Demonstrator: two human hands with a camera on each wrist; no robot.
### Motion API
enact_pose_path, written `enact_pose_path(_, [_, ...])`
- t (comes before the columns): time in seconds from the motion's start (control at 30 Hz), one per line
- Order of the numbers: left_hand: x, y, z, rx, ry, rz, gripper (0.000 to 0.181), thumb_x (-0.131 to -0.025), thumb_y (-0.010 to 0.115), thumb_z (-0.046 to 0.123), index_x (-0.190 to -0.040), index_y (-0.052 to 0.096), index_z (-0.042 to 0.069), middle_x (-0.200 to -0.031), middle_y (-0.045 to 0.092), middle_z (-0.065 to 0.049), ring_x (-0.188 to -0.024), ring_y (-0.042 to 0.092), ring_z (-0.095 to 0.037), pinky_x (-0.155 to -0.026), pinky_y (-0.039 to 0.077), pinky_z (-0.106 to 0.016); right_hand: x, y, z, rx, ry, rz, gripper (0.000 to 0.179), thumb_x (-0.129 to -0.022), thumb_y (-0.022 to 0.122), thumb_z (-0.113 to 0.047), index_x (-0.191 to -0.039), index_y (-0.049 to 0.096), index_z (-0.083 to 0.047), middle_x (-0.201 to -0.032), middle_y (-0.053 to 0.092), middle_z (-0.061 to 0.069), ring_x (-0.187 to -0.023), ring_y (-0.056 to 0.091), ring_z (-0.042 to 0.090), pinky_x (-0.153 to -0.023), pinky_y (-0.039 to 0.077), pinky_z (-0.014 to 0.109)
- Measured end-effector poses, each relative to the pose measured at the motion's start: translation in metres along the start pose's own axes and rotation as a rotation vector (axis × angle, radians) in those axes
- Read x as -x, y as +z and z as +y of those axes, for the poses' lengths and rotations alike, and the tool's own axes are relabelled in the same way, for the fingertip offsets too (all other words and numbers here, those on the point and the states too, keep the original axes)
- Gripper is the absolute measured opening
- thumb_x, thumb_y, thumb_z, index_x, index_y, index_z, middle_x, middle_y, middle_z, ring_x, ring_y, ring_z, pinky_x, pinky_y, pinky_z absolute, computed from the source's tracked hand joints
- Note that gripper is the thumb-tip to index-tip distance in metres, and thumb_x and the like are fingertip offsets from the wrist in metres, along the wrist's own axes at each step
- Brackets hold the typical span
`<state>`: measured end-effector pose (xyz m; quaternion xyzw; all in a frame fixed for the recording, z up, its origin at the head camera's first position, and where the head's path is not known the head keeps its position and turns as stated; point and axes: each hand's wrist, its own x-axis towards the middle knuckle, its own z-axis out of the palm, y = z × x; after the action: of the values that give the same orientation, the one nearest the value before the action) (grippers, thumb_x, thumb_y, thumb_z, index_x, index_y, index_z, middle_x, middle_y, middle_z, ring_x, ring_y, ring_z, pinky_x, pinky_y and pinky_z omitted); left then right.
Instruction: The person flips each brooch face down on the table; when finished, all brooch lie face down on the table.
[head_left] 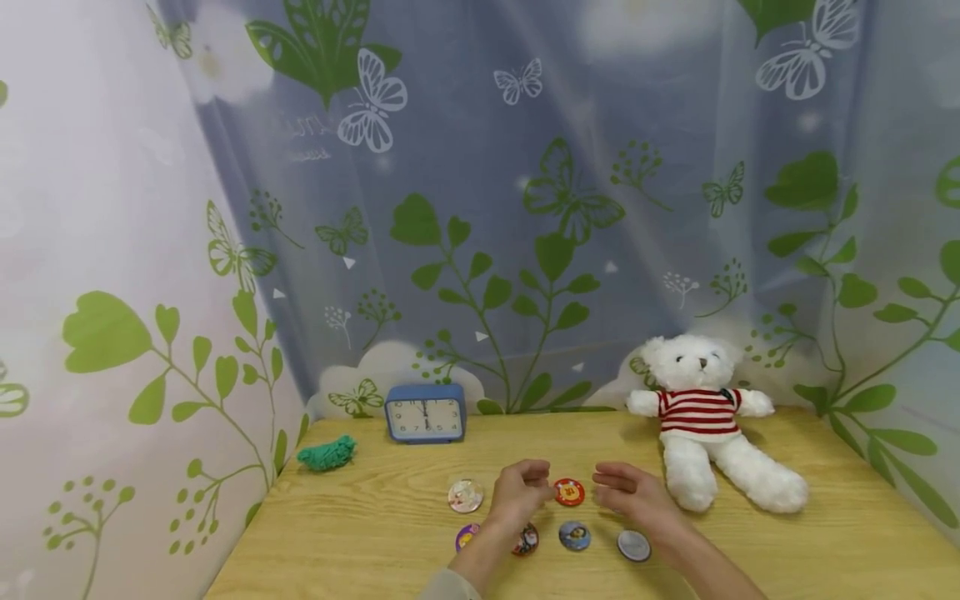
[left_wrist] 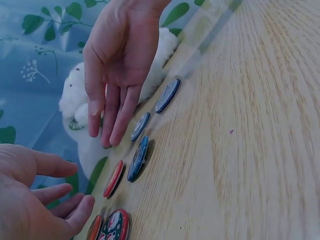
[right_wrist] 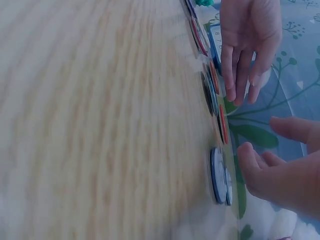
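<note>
Several round button badges lie on the wooden table. My left hand (head_left: 517, 497) is held over the table beside a red badge (head_left: 569, 492), fingers loosely bent and nothing in them. On the other side of that badge hovers my right hand (head_left: 636, 500), its fingers relaxed, palm turned toward the left. Nearer to me are a blue picture badge (head_left: 574, 536), a silvery white badge (head_left: 633, 546) and a dark badge with a red rim (head_left: 527, 542), partly covered by the left hand. The left wrist view shows another pale badge (left_wrist: 140, 126) near the right fingertips.
Left of the hands lie a pale badge (head_left: 466, 496) and a purple badge (head_left: 467, 534), partly behind the left wrist. A blue clock (head_left: 426, 414) and a bundle of green yarn (head_left: 327, 454) stand farther back. A white teddy bear (head_left: 701, 412) sits at the right before the curtain (head_left: 480, 275).
</note>
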<state>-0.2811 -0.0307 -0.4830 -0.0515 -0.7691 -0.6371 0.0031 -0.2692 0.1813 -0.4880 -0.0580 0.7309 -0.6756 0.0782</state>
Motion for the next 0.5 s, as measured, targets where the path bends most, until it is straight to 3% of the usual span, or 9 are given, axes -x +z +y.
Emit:
enact_pose_path(0.2, [0.001, 0.001, -0.001, -0.002, -0.027, -0.013, 0.042, -0.081, 0.073, -0.009, -0.123, 0.068, -0.009, -0.112, 0.069, -0.019, -0.101, 0.066, -0.021, -0.087, 0.060, -0.033, -0.004, 0.012, 0.002, -0.011, -0.007, 0.000, 0.062, -0.092, 0.065, 0.007, -0.147, 0.038, 0.019, -0.142, 0.050, 0.039, -0.127, 0.058, 0.047, -0.093, 0.058, 0.032])
enact_pose_path(0.5, [0.001, 0.004, 0.002, 0.020, -0.040, -0.040, 0.040, -0.085, 0.072, -0.009, -0.124, 0.066, -0.010, -0.114, 0.067, -0.020, -0.100, 0.064, -0.020, -0.083, 0.061, -0.034, -0.008, 0.021, -0.002, 0.004, 0.032, 0.084, 0.054, -0.092, 0.064, 0.008, -0.142, 0.046, 0.017, -0.139, 0.052, 0.038, -0.125, 0.059, 0.043, -0.091, 0.058, 0.035])
